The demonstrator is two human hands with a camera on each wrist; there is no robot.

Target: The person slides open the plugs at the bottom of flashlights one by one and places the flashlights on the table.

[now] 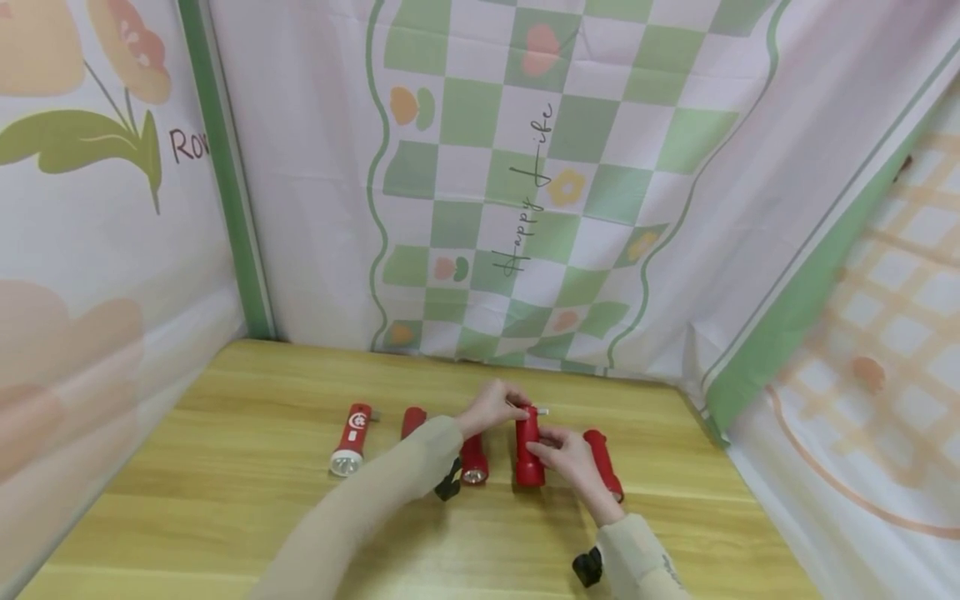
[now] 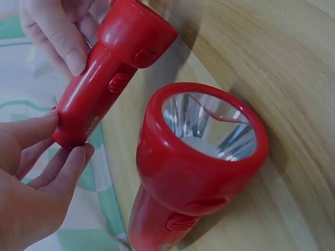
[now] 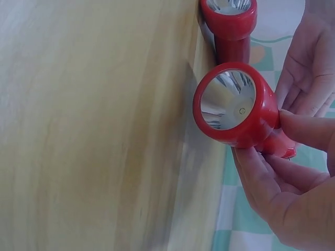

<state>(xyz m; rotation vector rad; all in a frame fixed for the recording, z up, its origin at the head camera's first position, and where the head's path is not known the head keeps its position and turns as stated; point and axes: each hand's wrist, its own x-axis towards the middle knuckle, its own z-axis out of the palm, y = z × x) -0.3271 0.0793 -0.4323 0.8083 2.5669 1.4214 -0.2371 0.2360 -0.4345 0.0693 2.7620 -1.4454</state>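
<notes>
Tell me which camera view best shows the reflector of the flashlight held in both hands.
The right wrist view: the reflector faces that camera, unobstructed. The left wrist view shows the held flashlight side-on, reflector turned away; the head view shows it small, no reflector visible.

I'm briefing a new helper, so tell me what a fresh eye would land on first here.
Probably the red flashlight at right of center in the head view, with the left hand pinching its tail end and the right hand holding it nearer the lens. Next, the white-headed flashlight, leftmost on the wooden table. Behind the table, the green-and-white checked cloth reading "Happy Life".
</notes>
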